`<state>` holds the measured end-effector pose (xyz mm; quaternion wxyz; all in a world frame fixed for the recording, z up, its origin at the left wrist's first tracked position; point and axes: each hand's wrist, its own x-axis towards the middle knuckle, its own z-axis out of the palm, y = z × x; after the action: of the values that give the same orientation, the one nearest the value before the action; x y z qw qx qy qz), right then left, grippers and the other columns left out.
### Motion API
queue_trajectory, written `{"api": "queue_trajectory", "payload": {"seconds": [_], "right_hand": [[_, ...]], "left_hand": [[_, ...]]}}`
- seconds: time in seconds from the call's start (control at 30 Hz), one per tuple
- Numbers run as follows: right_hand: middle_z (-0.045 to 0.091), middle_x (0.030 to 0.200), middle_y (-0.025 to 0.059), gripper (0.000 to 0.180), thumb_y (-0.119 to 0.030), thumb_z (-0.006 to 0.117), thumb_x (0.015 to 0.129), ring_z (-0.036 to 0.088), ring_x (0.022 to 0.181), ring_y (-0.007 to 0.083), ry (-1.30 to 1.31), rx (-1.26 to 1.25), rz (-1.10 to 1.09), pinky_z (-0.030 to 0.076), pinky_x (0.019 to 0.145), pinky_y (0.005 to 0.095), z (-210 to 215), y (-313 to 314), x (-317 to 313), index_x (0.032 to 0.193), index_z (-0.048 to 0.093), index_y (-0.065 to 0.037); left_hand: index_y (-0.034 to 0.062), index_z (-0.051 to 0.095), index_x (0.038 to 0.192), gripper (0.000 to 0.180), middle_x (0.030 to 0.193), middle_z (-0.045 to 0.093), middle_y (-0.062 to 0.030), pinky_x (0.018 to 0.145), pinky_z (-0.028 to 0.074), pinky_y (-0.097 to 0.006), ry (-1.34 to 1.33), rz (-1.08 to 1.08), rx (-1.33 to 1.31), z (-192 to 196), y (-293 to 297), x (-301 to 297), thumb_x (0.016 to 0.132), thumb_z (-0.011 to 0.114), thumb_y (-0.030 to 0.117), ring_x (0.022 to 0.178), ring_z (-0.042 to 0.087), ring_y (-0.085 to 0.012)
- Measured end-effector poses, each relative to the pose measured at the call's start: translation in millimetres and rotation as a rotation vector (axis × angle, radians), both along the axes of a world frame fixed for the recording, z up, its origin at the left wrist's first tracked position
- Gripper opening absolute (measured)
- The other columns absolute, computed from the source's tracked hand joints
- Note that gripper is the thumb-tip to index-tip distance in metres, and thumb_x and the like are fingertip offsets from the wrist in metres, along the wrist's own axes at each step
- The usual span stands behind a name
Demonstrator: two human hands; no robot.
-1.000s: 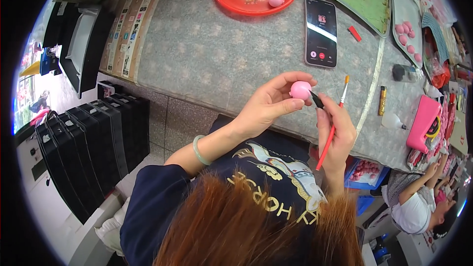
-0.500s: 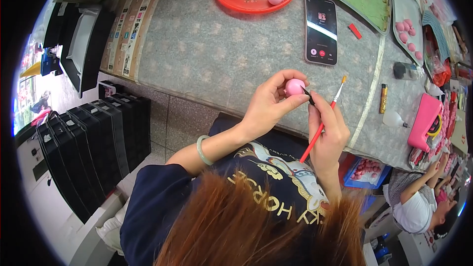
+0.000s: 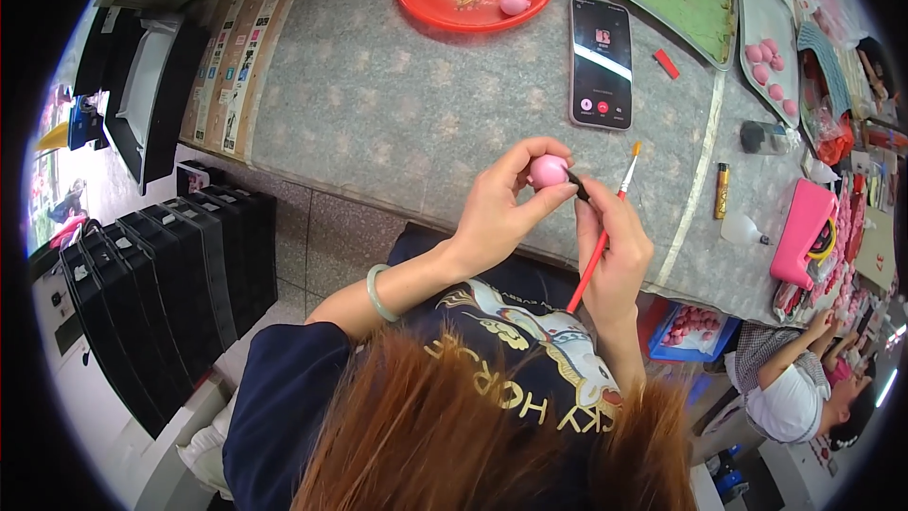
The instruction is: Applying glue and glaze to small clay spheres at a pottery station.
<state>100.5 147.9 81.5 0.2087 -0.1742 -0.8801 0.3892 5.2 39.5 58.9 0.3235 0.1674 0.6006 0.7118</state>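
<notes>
Basically a small change over the last second: tabletop (image 3: 378,85) and everything on it slid toward 9 o'clock in view, so mostly head motion. Clock is from the pink piece.

- Green tray (image 3: 662,0), 1 o'clock, and red plate (image 3: 430,5), 11 o'clock: moved with the view only.
- Hands: left hand (image 3: 497,203) at 8, thumb and fingers closed round the piece. Right hand (image 3: 617,241) at 4–5, finger and thumb pinched on a black tool, brush carried in the same grip. Both went slightly further toward 9 than the tabletop did.
- Phone (image 3: 602,63), 1 o'clock, untouched.
- Red-handled brush (image 3: 597,251): leans over a bit more than a second ago, bristles clear of the piece.
- Pink piece (image 3: 548,170): in the left fingers, near the tabletop's 6 o'clock edge.
- Black tool (image 3: 579,187): tip appears to touch the piece's 3 o'clock side; exact contact too small to tell.

My read: re-aim within the same tool-on-piece step, not a new one.
</notes>
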Motion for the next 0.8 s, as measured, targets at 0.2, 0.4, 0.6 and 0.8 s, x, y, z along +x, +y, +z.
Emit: {"api": "queue_trajectory", "payload": {"seconds": [0.2, 0.4, 0.6, 0.8], "right_hand": [[0.061, 0.084, 0.0155, 0.026, 0.003, 0.061, 0.08, 0.063, 0.068, 0.027, 0.019, -0.057, -0.082, 0.047, 0.058, 0.0323, 0.5, -2.8, 0.5, 0.105, 0.061, -0.003], [0.063, 0.086, 0.015, 0.025, 0.002, 0.062, 0.079, 0.063, 0.069, 0.0269, 0.036, -0.021, -0.002, 0.048, 0.059, 0.032, 3.5, -0.8, 0.9, 0.104, 0.062, -0.004], [0.063, 0.084, 0.0134, 0.025, 0.001, 0.063, 0.079, 0.063, 0.066, 0.0263, 0.016, 0.015, -0.025, 0.048, 0.057, 0.032, 1.4, 0.1, -1.8, 0.103, 0.063, -0.005], [0.063, 0.083, 0.0134, 0.023, 0.002, 0.063, 0.079, 0.063, 0.065, 0.0265, 0.039, -0.016, 0.001, 0.048, 0.056, 0.0315, 1.7, 1.6, -3.0, 0.101, 0.063, -0.005]], "left_hand": [[0.0014, 0.048, 0.116, 0.036, 0.111, 0.055, -0.0056, 0.087, 0.043, -0.025, -0.218, -0.081, 0.084, 10.2, -2.8, -7.2, 0.083, 0.062, 0.003, 0.1, 0.052, -0.0102], [0.0011, 0.049, 0.116, 0.035, 0.111, 0.055, -0.0061, 0.087, 0.044, -0.024, -0.165, -0.115, 0.055, 8.6, -1.9, -9.2, 0.083, 0.061, 0.002, 0.1, 0.052, -0.0102], [0.0029, 0.054, 0.111, 0.032, 0.104, 0.058, -0.0039, 0.081, 0.045, -0.025, 0.007, -0.015, -0.008, 1.4, 1.2, -3.0, 0.081, 0.065, 0.009, 0.093, 0.055, -0.0098], [0.0024, 0.053, 0.112, 0.033, 0.104, 0.058, -0.0042, 0.081, 0.045, -0.025, -0.065, -0.061, -0.008, 1.0, 0.1, -3.9, 0.082, 0.065, 0.009, 0.093, 0.055, -0.0097]]}}
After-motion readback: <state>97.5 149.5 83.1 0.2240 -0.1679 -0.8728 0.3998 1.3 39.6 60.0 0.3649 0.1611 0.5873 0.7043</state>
